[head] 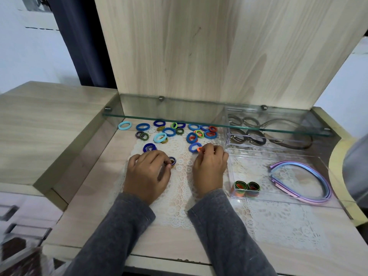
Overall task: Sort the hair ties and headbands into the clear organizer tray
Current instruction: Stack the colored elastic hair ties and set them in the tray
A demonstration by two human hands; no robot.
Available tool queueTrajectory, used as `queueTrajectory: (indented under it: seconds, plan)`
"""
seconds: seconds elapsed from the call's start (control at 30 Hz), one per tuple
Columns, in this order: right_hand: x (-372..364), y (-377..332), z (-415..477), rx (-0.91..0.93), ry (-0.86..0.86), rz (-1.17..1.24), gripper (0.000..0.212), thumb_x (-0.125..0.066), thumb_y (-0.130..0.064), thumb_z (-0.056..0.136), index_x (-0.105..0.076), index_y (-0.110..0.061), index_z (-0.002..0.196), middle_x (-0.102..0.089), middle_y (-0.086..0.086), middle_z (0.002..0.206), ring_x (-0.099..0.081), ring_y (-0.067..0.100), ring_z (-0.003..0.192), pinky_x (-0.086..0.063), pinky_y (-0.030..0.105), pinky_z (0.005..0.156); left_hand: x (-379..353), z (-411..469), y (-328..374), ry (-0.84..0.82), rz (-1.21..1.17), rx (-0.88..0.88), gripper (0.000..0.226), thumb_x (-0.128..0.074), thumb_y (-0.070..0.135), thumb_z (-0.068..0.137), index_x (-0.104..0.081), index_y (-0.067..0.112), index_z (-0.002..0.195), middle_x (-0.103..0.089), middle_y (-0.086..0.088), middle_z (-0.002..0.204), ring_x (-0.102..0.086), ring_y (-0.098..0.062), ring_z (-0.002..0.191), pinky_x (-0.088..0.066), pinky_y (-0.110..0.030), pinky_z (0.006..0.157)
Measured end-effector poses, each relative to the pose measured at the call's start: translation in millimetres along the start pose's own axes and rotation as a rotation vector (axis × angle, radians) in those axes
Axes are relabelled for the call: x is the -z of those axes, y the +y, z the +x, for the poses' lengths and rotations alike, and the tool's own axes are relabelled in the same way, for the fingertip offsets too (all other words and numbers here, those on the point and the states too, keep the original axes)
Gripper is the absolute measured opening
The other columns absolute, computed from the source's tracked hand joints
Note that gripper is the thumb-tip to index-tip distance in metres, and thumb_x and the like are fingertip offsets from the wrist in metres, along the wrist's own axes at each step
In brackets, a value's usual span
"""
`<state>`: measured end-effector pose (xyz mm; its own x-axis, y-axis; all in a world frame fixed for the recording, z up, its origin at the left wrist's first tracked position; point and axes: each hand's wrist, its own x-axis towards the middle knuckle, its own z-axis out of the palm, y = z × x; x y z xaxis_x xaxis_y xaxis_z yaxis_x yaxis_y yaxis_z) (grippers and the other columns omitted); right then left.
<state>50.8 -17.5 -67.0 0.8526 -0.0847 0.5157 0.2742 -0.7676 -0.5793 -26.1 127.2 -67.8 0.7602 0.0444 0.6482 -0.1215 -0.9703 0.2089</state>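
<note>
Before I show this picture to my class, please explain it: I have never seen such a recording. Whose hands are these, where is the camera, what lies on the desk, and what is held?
No machine is at work here: a person uses two bare hands. The one picture comes from a camera worn on the head, looking down. Many loose hair ties lie scattered on a lace mat on a wooden desk. To the right stands the clear organizer tray; its near section holds a few stacked hair ties and pastel headbands. The left hand holds a striped hair tie; the right hand pinches an orange hair tie.
</note>
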Motion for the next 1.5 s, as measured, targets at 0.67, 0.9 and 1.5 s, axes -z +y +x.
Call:
queueTrajectory:
  seconds: [0.67,0.9,1.5]
  plan:
    - [9.1,-3.9,-6.2,0.455,-0.307,0.249,0.011,-0.060,-0.022,0.090,-0.066,-0.028,0.097,-0.054,-0.006,0.105,-0.045,0.015,0.099,-0.043,0.036,0.084,-0.1,0.4,-2.6,-0.094,0.008,0.240,0.039,-0.036,0.024,0.088,-0.062,0.011,0.115,-0.066,-0.006,0.115,-0.061,-0.025,0.107,-0.047,-0.050,0.093]
    - [10.0,-5.0,-7.3,0.500,-0.358,0.187,0.010,-0.060,-0.027,0.090,-0.067,-0.028,0.096,-0.054,-0.005,0.106,-0.045,0.017,0.099,-0.043,0.038,0.083,-7.9,-2.4,-5.1,-0.206,0.095,0.356,0.048,-0.040,0.024,0.089,-0.058,0.008,0.130,-0.055,-0.016,0.137,-0.050,-0.035,0.128,-0.036,-0.054,0.107]
    - [11.8,-12.6,-9.2,0.484,-0.452,0.000,0.024,-0.057,-0.024,0.078,-0.067,-0.026,0.100,-0.052,0.000,0.112,-0.042,0.021,0.106,-0.034,0.038,0.085,-2.9,6.8,-0.9,-0.337,0.024,0.427,0.048,-0.038,0.020,0.099,-0.035,0.024,0.146,-0.028,-0.001,0.157,-0.019,-0.019,0.146,-0.010,-0.039,0.120]
